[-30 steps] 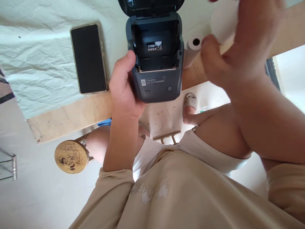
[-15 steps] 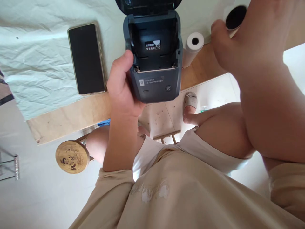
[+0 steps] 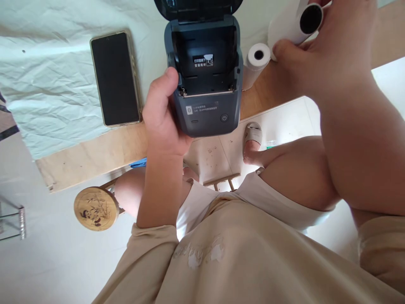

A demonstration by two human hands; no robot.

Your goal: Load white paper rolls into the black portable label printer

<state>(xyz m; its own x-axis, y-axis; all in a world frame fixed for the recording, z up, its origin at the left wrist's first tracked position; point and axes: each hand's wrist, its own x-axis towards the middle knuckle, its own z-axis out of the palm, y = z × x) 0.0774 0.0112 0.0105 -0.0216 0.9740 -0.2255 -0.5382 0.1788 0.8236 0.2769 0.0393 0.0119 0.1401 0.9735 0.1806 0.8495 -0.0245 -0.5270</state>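
Observation:
My left hand (image 3: 161,112) is wrapped round the left side of a dark grey label printer (image 3: 207,112), its thumb on the edge. The printer's black lid (image 3: 198,9) stands up, and its compartment shows a small printed label at the bottom and no roll inside. At the upper right my right hand (image 3: 329,63) grips a white paper roll (image 3: 286,27) with a wide dark opening at its end. The thumb presses on the near side; the other fingers are mostly hidden behind. Between printer and right hand stands a narrow white paper roll (image 3: 253,69) with a small core.
A smartphone (image 3: 115,80) with a dark screen lies left of the printer on a pale green cloth (image 3: 53,84). The wooden table edge (image 3: 95,156) runs below. A round wooden stool (image 3: 95,209) stands at the lower left, beside my legs.
My right hand has taken hold of the wide-cored roll and shifted a little left, so more of the roll's white side shows. My left hand and the printer have barely moved.

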